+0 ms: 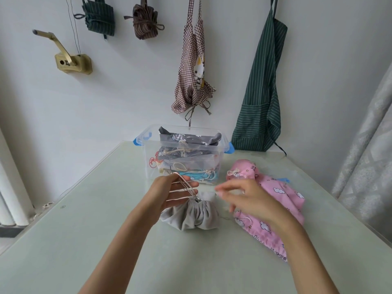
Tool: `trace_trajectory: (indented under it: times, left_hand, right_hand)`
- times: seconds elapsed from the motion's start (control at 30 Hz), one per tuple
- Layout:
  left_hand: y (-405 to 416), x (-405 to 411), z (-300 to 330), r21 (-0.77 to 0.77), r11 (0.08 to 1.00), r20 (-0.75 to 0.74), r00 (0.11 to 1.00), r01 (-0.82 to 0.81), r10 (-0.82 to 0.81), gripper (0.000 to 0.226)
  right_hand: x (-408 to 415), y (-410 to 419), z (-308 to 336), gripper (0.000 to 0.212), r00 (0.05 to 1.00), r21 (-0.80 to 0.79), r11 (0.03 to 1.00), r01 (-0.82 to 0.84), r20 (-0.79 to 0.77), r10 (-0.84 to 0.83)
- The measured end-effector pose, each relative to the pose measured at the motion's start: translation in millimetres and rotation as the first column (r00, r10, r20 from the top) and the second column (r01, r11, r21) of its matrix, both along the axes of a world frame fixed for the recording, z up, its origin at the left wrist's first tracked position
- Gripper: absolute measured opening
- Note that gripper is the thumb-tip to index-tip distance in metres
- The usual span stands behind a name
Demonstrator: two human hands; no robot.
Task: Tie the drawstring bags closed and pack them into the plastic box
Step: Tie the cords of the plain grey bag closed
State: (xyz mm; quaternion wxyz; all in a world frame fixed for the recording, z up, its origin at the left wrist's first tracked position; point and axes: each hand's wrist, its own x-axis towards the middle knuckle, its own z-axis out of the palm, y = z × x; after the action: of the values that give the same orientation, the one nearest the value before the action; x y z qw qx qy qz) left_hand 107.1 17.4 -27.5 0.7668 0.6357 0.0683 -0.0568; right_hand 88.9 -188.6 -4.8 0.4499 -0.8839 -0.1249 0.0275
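Plastic box [151, 164] holds several tied bags. Grey bag [191, 215] cinched, cord [182, 188] looped over left hand [169, 194], fingers straight; right hand [246, 198] blurred, grip unclear. Pink bags [275, 194] lie outside on the tabletop [106, 230].

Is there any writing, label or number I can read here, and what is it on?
Pink bags: small printed letters, too blurred to read.
Wall bracket: a dark mark, too blurred to read.
No other text shows.

White wall [131, 92] w/ hung aprons [261, 92], pale green table [106, 240].
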Motion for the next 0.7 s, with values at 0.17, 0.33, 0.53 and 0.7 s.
trace_trajectory:
  times: [0.17,0.33,0.53,0.7]
  left_hand:
    - [0,-1,1,0.005,1.000,0.034,0.999,0.011,-0.011,0.031]
    - [15,2,3,0.100,0.979,0.057,0.984,-0.177,0.171,0.040]
    - [36,5,-8,0.407,0.902,0.005,0.988,-0.141,0.153,0.026]
    - [64,2,2,0.599,0.800,-0.108,0.993,0.031,0.043,0.033]
  right_hand:
    - [-2,21,-20,0.015,0.979,-0.117,0.986,-0.115,-0.180,0.093]
    - [-1,16,-14,0.004,0.996,-0.001,1.000,0.003,-0.092,-0.003]
    - [-7,19,-12,0.014,0.998,-0.142,0.989,0.035,-0.053,-0.043]
    - [-8,16,-11,0.019,0.994,-0.184,0.978,0.098,-0.027,-0.105]
